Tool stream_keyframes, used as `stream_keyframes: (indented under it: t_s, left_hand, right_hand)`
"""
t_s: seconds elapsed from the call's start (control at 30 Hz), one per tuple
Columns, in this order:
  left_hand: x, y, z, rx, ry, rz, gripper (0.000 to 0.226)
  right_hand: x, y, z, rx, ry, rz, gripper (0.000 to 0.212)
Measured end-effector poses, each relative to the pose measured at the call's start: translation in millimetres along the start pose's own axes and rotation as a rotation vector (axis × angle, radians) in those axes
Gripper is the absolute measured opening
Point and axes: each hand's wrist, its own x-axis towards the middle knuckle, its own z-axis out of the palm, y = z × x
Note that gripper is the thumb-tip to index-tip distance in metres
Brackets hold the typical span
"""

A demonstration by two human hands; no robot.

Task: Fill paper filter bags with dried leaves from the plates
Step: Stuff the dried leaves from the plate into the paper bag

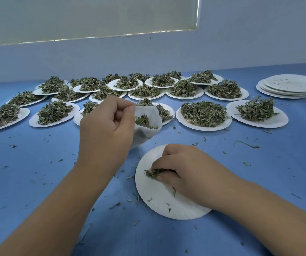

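Left hand (108, 124) was held above the blue table (37, 172), its thumb and fingers curled and pinching the rim of a white paper filter bag (144, 134). The bag hung from that grip with its mouth open toward the right, and a small clump of dried leaves (143, 121) lay inside it.

Right hand (187, 170) lay palm-down on the near plate (159, 200), a white paper plate flat on the table just below the bag. Its fingers were curled around a pinch of leaves (154, 172) over the plate's left part. Only a few leaf bits lay loose on that plate.

Beyond the hands, many full plates (204, 128) were spread in rows across the table, each carrying a heap of leaves (204, 112). Toward the back they touched or overlapped their neighbours.

At the far right stood a stack of empty plates (292, 83), specked with leaf fragments and well apart from both hands. Leaf crumbs (246, 144) were scattered over the table around the near plate. A pale wall (240, 43) rose behind the table, with a light-coloured blind (84, 17) set in it at upper left.
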Motion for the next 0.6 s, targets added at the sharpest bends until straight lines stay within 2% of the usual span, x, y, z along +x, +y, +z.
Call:
stream_keyframes:
  t_s: [0.33,0.6]
  left_hand:
    - [-0.6,-5.9,0.3,0.104,-0.026,0.096,0.012]
    - [-9.1,1.5,9.2,0.181,-0.133,0.139,0.014]
  right_hand:
    - [-5.4,11.8,-25.4,0.384,0.273,0.073,0.013]
    - [-3.5,8.6,-28.7,0.343,0.466,0.101,0.014]
